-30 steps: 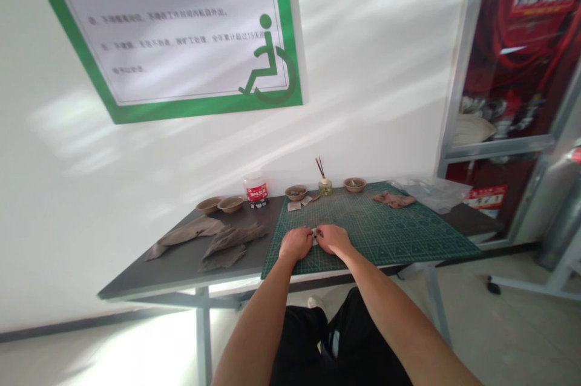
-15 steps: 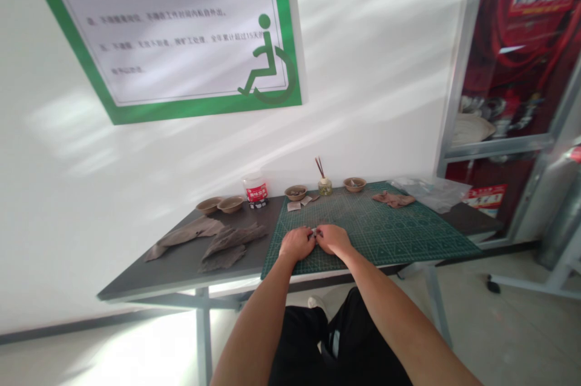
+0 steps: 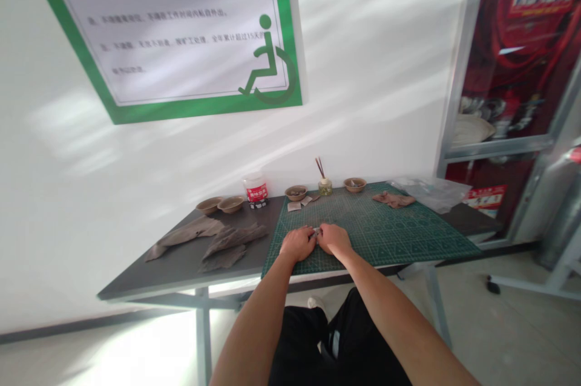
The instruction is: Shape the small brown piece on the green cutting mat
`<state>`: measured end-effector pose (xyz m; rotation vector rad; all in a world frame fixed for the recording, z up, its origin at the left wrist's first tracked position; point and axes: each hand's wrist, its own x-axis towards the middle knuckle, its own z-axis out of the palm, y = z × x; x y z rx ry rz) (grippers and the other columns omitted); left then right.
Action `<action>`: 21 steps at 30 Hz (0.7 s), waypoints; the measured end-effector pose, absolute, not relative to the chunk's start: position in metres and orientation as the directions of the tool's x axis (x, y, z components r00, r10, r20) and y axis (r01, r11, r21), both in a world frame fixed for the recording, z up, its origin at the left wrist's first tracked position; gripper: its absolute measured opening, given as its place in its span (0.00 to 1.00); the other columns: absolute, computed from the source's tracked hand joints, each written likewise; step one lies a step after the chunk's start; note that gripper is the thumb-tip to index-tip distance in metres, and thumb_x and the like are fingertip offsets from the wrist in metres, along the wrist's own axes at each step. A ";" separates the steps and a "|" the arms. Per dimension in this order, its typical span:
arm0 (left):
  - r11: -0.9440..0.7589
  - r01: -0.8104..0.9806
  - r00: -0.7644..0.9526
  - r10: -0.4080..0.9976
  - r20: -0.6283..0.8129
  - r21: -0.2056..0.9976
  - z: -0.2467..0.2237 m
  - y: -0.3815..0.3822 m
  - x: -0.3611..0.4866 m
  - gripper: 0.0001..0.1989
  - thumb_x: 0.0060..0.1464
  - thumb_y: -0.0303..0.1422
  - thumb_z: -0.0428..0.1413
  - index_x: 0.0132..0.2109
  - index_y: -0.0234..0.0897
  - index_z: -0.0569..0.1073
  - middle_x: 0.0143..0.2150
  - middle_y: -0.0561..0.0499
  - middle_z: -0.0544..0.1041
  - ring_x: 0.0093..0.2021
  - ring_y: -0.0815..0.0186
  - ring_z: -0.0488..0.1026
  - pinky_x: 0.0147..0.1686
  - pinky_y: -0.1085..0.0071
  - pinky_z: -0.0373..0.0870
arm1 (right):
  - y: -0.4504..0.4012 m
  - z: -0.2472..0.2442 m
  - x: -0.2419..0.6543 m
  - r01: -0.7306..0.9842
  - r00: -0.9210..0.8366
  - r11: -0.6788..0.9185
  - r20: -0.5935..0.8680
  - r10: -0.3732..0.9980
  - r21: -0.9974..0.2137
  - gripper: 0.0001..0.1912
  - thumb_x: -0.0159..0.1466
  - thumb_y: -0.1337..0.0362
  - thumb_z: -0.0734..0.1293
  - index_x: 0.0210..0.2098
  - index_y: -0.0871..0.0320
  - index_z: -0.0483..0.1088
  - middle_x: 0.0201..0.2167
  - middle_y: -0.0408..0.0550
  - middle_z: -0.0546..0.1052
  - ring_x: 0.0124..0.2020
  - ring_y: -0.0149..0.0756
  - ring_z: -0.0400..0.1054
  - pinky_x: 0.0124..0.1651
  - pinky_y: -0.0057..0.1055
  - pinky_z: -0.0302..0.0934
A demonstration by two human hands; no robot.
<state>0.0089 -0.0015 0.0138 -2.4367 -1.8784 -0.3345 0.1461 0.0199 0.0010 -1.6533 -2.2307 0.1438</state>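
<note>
My left hand [image 3: 298,244] and my right hand [image 3: 333,239] meet over the front part of a green cutting mat [image 3: 376,228]. Both sets of fingers are curled in and closed on one small greyish piece [image 3: 316,231], most of which they cover; its kind cannot be made out. Beyond my hands, several small pale squares [image 3: 295,206] lie on the mat, close to a brown bowl [image 3: 296,193] with small bits in it. Brown-grey scraps of cloth or leather [image 3: 233,242] are spread on the table left of the mat.
Two brown bowls [image 3: 231,204] and a red-labelled jar [image 3: 256,191] stand at the back left. A reed bottle [image 3: 324,186] and another bowl [image 3: 354,184] are along the wall. At the right lie a crumpled brown scrap [image 3: 394,199] and a clear plastic bag [image 3: 431,192].
My right hand has shifted very slightly to the right, with both hands still closed around the small piece. Everything on the table stays where it was.
</note>
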 end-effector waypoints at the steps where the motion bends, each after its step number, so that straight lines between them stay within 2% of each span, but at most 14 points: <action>1: -0.269 0.959 0.246 0.948 0.201 0.093 0.013 -0.001 0.008 0.18 0.55 0.39 0.41 0.49 0.46 0.68 0.55 0.55 0.66 0.57 0.63 0.57 0.53 0.67 0.56 | 0.020 0.001 0.146 0.908 -0.244 0.305 0.228 0.943 -0.289 0.18 0.62 0.58 0.52 0.40 0.59 0.68 0.37 0.55 0.73 0.41 0.39 0.66 0.40 0.31 0.54; 8: -0.303 0.948 0.278 0.936 0.217 0.093 0.007 0.006 0.005 0.18 0.55 0.40 0.41 0.49 0.47 0.67 0.56 0.56 0.64 0.58 0.65 0.55 0.53 0.68 0.56 | 0.022 -0.001 0.147 0.916 -0.197 0.263 0.230 0.953 -0.304 0.17 0.61 0.58 0.52 0.40 0.59 0.67 0.37 0.55 0.73 0.41 0.39 0.66 0.40 0.31 0.53; 21: -0.336 0.936 0.308 0.925 0.221 0.104 0.002 0.011 0.002 0.17 0.56 0.39 0.41 0.50 0.47 0.66 0.56 0.57 0.64 0.59 0.65 0.54 0.54 0.67 0.56 | 0.021 0.001 0.148 0.898 -0.282 0.340 0.230 0.931 -0.277 0.18 0.62 0.57 0.51 0.39 0.55 0.69 0.37 0.51 0.74 0.40 0.37 0.66 0.40 0.30 0.53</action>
